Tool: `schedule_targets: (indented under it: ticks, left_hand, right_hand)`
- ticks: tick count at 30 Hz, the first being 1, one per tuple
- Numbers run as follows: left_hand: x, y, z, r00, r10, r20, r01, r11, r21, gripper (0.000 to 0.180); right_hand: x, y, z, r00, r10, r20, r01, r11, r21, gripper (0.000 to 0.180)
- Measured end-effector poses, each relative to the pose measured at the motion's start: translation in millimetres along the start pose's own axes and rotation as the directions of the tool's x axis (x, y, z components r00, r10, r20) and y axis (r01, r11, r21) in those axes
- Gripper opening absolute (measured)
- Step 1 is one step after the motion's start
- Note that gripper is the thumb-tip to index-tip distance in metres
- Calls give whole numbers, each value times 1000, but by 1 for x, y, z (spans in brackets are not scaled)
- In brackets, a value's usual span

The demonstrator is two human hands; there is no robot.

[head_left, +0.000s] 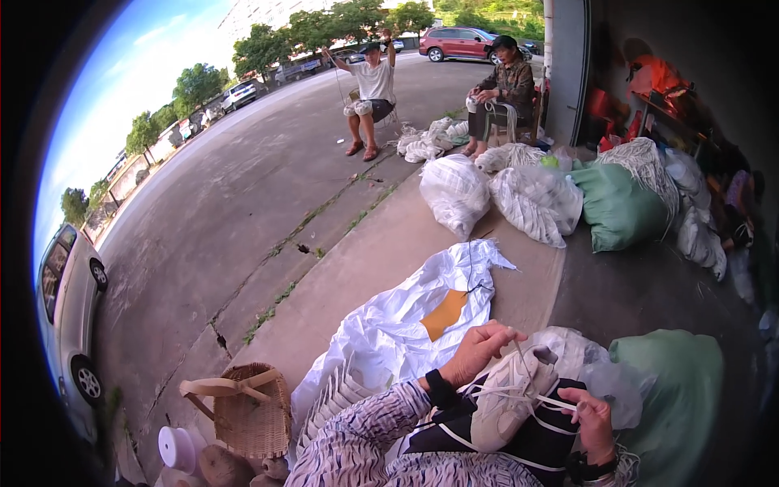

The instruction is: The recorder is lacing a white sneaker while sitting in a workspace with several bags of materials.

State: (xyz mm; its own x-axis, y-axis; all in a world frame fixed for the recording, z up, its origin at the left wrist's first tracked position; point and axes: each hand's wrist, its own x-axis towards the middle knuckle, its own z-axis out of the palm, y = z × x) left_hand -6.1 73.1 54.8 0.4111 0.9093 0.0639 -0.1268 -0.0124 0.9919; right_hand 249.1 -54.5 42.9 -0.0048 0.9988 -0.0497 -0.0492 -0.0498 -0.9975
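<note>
One beige low-cut sneaker point(498, 407) with off-white flat laces point(548, 398) sits near, right of middle, on a dark cloth with white edging point(442, 437). We have both bare hands on the laces: left hand point(479, 353), fingers curled, thumb and fingertips nipping a strand just above the shoe's opening; right hand point(591, 422), half curled, pinching a strand off the shoe's right side. Near left, we log a brown woven handled basket point(251, 415) beside a white plastic spool point(180, 450); near right, a pale green bulging sack point(680, 390). Beyond our hands, a crumpled white plastic sheet point(398, 316) bears a flat ochre piece point(445, 315). Farther, right of middle: a stuffed white sack point(454, 195) and a dark green sack point(621, 204). Far off, we count two seated people, one in a white shirt point(373, 83), one in a camouflage jacket point(514, 85); behind them, a red car point(461, 42).
</note>
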Motion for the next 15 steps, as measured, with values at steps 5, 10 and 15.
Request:
schedule_targets:
  ticks: [5,10,15]
  left_hand:
    - [21,14,-35,955,-131,-267,-14,877,-480,34]
    - [36,22,-184,762,-88,-642,-263,863,-430,27]
    - [0,-10,-297,624,-184,-759,-158,922,-353,36]
  right_hand:
    - [30,11,24,974,-81,211,-6,924,384,41]
    - [22,50,-76,977,112,-184,85,585,807,39]
    - [-67,102,-204,689,381,-617,475,406,781,36]
